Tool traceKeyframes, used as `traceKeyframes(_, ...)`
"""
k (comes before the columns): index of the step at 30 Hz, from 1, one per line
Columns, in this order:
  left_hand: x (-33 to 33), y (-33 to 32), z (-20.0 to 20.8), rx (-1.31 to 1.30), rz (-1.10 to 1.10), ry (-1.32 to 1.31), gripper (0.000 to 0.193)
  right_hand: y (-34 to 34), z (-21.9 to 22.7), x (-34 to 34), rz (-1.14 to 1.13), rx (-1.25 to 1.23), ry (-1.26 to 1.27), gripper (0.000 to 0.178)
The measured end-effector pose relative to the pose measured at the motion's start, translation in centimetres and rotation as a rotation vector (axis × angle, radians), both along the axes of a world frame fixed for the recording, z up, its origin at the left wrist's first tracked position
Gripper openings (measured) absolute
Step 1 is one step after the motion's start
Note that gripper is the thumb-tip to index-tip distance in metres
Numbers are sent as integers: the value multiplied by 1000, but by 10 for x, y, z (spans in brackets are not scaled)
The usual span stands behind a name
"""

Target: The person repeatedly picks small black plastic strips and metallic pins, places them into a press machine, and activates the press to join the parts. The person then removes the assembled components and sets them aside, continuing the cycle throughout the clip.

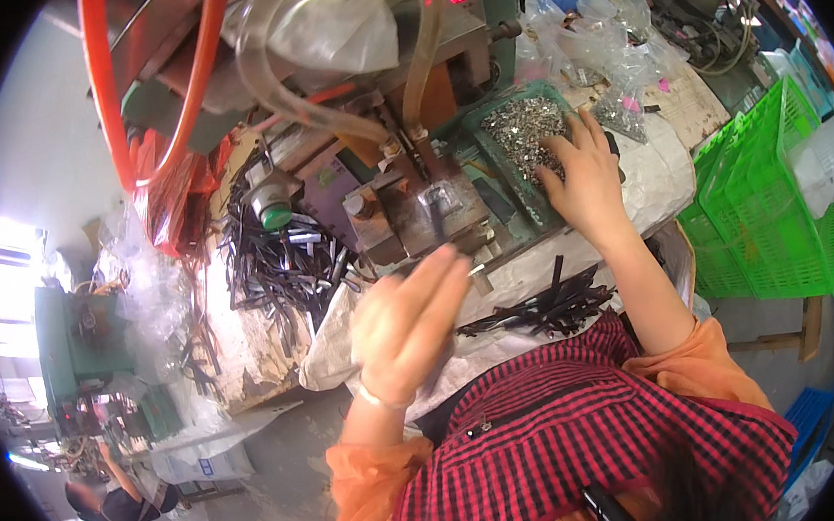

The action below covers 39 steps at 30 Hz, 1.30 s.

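My left hand (407,325), blurred by motion, is in front of the press's metal die block (418,207). Its fingers are pressed together round a narrow black strip (437,225), whose far end reaches to the die. My right hand (587,183) is over the green tray (531,214) right of the press, fingers apart, tips at a heap of small shiny metal pieces (516,130). Whether a piece is between those fingertips is hidden. More black strips (548,307) lie in a loose bunch at the table's near edge, between my forearms.
A big pile of black strips (284,256) lies left of the press, by a green-capped knob (276,216). Clear hoses (420,54) and orange tubing (103,99) hang above. Plastic bags of parts (621,112) and a green crate (765,199) are at the right. Another person (127,499) sits far left.
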<state>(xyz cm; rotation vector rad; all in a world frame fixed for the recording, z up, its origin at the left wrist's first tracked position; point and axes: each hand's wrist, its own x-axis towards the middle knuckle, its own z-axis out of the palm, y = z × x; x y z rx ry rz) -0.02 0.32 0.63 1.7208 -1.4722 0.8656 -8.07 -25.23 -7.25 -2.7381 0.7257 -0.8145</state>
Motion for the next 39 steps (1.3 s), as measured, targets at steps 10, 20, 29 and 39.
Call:
traceKeyframes(10,16,-13,-27,66,0,-49,40,-41,-21,26,86,356,-222,11)
traceKeyframes(20,-18,25,-44,-92,200,207,31,-25,-32,28,182,-157,-110,16)
traceKeyframes(29,-21,91,-120,644,756,603,22,-22,-28,28,169,36,-288,11)
traceKeyframes(39,36,145,-18,320,821,791,9,-30,-15,23,215,494,-435,17)
